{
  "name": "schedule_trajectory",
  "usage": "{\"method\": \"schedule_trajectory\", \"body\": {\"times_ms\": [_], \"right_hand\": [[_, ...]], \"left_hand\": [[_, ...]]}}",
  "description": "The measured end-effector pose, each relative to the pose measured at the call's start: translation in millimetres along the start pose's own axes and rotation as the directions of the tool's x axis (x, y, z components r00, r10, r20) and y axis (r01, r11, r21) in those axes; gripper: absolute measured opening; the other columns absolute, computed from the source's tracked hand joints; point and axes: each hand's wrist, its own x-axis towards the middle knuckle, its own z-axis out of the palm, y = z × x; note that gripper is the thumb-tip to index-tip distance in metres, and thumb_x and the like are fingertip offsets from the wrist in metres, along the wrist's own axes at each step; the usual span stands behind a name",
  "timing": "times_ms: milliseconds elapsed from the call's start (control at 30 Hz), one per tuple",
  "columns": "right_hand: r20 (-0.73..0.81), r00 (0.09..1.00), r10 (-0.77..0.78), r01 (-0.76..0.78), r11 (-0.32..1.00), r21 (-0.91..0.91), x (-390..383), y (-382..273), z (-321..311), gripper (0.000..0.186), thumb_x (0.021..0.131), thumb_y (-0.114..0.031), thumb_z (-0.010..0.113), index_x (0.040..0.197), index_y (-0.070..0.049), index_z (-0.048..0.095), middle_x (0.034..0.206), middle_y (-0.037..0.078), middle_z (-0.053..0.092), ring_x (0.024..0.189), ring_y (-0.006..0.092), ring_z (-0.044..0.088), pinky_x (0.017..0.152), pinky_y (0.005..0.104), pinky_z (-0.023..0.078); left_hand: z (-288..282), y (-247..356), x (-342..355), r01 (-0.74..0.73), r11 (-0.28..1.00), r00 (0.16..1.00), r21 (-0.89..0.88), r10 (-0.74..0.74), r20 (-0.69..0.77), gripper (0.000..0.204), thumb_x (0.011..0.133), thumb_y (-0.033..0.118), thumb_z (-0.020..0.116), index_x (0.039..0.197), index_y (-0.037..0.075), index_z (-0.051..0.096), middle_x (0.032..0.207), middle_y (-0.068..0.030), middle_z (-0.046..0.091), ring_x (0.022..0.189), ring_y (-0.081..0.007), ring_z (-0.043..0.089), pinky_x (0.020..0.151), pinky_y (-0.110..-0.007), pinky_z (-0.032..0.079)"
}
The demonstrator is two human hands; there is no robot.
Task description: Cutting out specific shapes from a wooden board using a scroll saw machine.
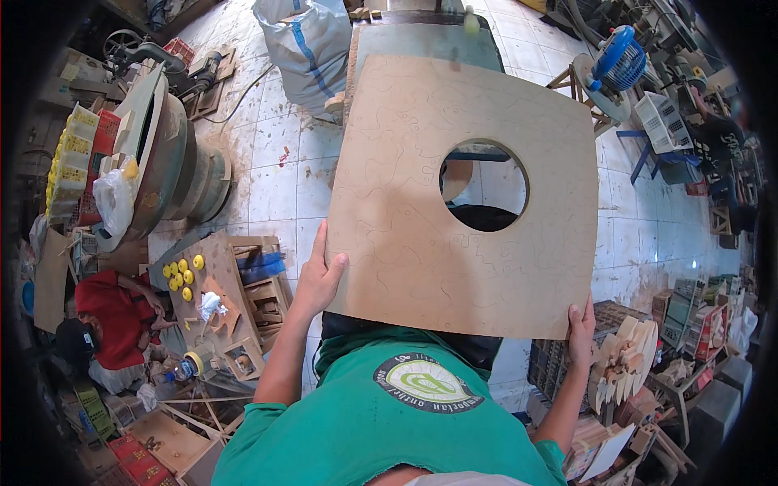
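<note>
Holding a square tan fibreboard panel with a round hole cut in it out flat before the chest, the person grips its near edge on both sides: the left hand clamps the left edge, thumb on top, and the right hand pinches the lower right corner. Below lies a dusty white tiled floor. A large white sack stands farther off, and a low wooden workbench with yellow discs sits left, beside a seated person in a red shirt.
</note>
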Motion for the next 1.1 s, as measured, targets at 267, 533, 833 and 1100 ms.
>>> {"method": "schedule_trajectory", "body": {"times_ms": [267,533,833,1100], "right_hand": [[0.013,1.000,-0.018,0.019,0.999,-0.033,5.2,1.9,-2.1,0.066,0.101,-0.017,0.059,0.155,0.002,0.026,0.151,0.013,0.043,0.133,0.0205,0.045,0.111,0.0333,0.035],[0.017,1.000,-0.004,0.004,1.000,0.012,11.2,4.4,-4.8,0.066,0.101,-0.017,0.059,0.155,0.002,0.026,0.151,0.014,0.042,0.133,0.0202,0.045,0.111,0.0331,0.035],[0.024,1.000,-0.004,0.004,1.000,-0.011,15.9,-2.4,-2.4,0.064,0.101,-0.016,0.057,0.154,0.002,0.026,0.150,0.014,0.043,0.133,0.0199,0.045,0.111,0.0330,0.035],[0.042,0.999,-0.006,0.006,1.000,0.008,24.3,-4.8,-3.1,0.064,0.101,-0.014,0.057,0.155,0.002,0.026,0.151,0.013,0.043,0.134,0.0195,0.044,0.112,0.0328,0.034]], "left_hand": [[-0.7,0.8,4.3,0.017,1.000,1.000,0.000,-0.017,0.014,0.079,0.099,0.040,0.053,0.160,0.014,0.009,0.129,-0.0280,0.061,0.117,-0.0417,0.062,0.102,-0.043,0.046],[0.2,-1.9,9.0,-0.020,1.000,1.000,0.008,0.020,0.002,0.080,0.100,0.042,0.052,0.160,0.014,0.008,0.130,-0.0283,0.061,0.119,-0.0422,0.061,0.102,-0.043,0.046],[-0.2,7.7,9.9,0.023,0.999,1.000,0.029,-0.023,0.015,0.080,0.100,0.042,0.051,0.160,0.013,0.007,0.129,-0.0288,0.061,0.118,-0.0426,0.061,0.102,-0.043,0.046],[2.1,7.8,14.0,-0.015,1.000,1.000,0.024,0.015,-0.001,0.079,0.100,0.039,0.051,0.160,0.013,0.007,0.126,-0.0291,0.062,0.116,-0.0432,0.062,0.101,-0.043,0.047]]}}
